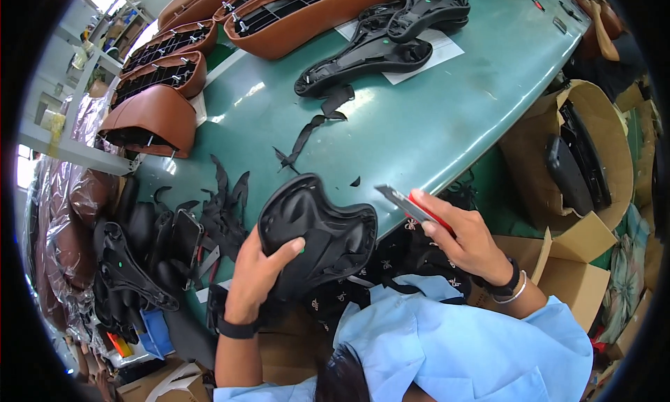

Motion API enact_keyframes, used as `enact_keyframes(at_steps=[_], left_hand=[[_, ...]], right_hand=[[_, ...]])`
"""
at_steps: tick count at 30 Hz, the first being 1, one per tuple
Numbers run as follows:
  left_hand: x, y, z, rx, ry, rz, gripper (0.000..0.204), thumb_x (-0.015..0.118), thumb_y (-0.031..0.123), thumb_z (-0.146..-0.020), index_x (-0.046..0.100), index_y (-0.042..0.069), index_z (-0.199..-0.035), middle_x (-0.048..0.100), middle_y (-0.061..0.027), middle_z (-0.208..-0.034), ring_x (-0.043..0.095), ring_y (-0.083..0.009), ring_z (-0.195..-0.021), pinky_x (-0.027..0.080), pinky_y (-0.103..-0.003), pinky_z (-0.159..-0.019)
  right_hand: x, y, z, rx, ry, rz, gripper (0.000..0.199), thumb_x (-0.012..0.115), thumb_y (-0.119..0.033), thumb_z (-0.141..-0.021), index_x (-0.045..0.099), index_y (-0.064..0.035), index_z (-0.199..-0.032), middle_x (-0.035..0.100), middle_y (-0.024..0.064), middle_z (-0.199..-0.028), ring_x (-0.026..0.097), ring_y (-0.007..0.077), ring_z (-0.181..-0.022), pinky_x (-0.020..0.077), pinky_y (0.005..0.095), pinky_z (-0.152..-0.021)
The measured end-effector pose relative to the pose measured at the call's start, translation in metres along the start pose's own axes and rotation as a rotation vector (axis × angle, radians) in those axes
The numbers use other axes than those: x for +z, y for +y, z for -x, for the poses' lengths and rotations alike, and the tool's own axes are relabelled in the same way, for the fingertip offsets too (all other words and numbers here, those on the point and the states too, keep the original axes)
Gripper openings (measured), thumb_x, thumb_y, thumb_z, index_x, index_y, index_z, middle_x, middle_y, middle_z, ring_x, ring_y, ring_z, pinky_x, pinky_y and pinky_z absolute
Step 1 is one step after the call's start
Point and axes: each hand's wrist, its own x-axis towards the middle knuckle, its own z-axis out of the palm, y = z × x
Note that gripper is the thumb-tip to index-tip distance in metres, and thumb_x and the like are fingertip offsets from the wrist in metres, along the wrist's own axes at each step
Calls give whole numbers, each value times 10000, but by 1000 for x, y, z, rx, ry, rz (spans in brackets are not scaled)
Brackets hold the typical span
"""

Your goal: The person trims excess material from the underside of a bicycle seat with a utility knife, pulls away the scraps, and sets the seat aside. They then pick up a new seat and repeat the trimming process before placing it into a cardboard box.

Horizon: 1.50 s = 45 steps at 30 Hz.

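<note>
My left hand (pixel 252 273) grips a black moulded saddle-shaped part (pixel 322 238), with its thumb across the hollow inner side and the fingers hidden behind. The part is tilted up at the table's near edge, its raised rim facing away from me. My right hand (pixel 469 243) is wrapped round a red-handled utility knife (pixel 440 213). The knife's blade points left toward the part, with a gap between them. Black trimmed strips (pixel 307 138) and a small black scrap (pixel 356 181) lie on the green table (pixel 419 133) beyond the part.
Several more black saddle-shaped parts (pixel 363 61) rest at the far side on white paper (pixel 436 53). Brown upholstered pieces (pixel 293 35) line the back left. More black parts (pixel 129 262) and strips (pixel 225 199) are heaped at left. Cardboard boxes (pixel 569 262) stand at right, near another person's arm (pixel 604 35).
</note>
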Motion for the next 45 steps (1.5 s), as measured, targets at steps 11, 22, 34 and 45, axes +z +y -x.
enact_keyframes(at_steps=[11,22,34,45], left_hand=[[8,-24,19,60,253,-32,457,748,189,-822,582,-37,-1182,655,-94,-1070,607,-155,-939,485,-295,-858],[67,-27,57,111,565,154,503,749,169,-836,510,-47,-1221,601,-135,-1140,578,-204,-1013,447,-324,-928],[37,-44,58,211,660,139,608,704,190,-881,425,-59,-1360,526,-145,-1316,519,-218,-1170,376,-327,-1038],[32,-47,49,210,586,105,584,756,209,-828,482,-41,-1280,593,-142,-1190,577,-217,-1062,435,-338,-966]], right_hand=[[2,-2,-32,-170,-427,475,610,626,-90,-862,439,-188,-1434,527,78,-632,534,241,-491,397,365,-440],[29,-33,34,235,-421,217,670,582,-123,-914,257,-84,-1499,639,167,-743,599,355,-576,469,437,-526],[5,-18,-14,213,-504,-167,529,772,-160,-778,578,-3,-1244,679,127,-881,643,245,-681,502,296,-647],[80,-1,-90,-409,-315,162,507,713,-31,-770,546,-25,-1249,617,155,-1053,590,298,-914,503,306,-767]])
